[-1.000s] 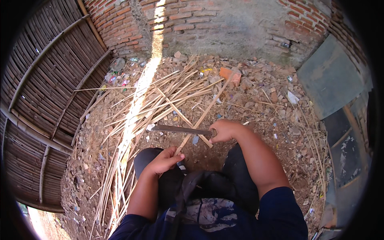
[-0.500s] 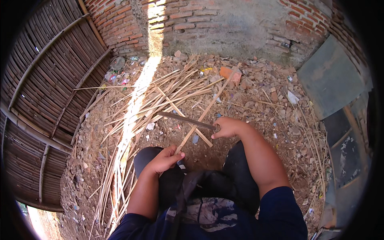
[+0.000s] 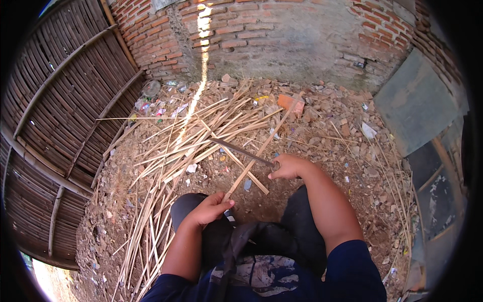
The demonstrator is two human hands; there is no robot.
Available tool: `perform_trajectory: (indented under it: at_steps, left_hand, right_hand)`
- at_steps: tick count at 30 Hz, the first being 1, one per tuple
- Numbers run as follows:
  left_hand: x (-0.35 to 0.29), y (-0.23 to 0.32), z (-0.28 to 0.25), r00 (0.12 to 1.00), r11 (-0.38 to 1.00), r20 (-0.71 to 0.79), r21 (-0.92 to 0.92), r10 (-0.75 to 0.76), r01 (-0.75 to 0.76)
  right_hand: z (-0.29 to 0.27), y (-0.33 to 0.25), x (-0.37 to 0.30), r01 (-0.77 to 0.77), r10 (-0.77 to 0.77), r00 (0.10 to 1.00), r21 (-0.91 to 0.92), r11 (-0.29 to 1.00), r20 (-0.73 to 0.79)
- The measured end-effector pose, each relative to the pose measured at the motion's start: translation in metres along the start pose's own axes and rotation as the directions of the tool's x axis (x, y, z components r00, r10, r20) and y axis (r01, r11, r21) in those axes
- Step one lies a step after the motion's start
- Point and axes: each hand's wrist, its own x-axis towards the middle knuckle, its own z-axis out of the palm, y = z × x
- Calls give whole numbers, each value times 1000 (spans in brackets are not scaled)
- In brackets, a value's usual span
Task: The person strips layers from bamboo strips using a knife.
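My left hand (image 3: 212,208) is closed, thumb on top, round the near end of a long flat bamboo strip (image 3: 262,146). The strip slants away to the right, and its far end reaches an orange brick (image 3: 292,104). In my right hand (image 3: 290,166) is the handle end of a long, dark, narrow knife (image 3: 240,150), its blade pointing left. The blade crosses over the bamboo strip; whether they touch, I cannot tell. Beneath them a second bamboo strip (image 3: 258,184) lies the other way, its near end between my knees.
A heap of split bamboo strips (image 3: 221,118) covers the ground ahead, with more strips (image 3: 143,241) along my left side. Rubble and litter lie around. A bamboo-slat wall (image 3: 55,95) stands left, a brick wall (image 3: 241,35) ahead, and a grey panel (image 3: 416,103) leans at right.
The view has shifted slightly, and the band of sunlight over the heap has become narrower. Both hands keep their hold, and the knife has moved only a little against the strip.
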Motion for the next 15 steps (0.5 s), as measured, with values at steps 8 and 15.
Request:
perform_trajectory:
  at_steps: [8,15]
  left_hand:
    - [-4,3,3,1000,999,7,28,20,-20]
    - [-1,-1,0,1000,1000,5,22,5,-5]
  right_hand:
    - [-1,0,4,95,-98,989,32,995,109]
    - [-21,4,-10,-102,103,995,128,987,-4]
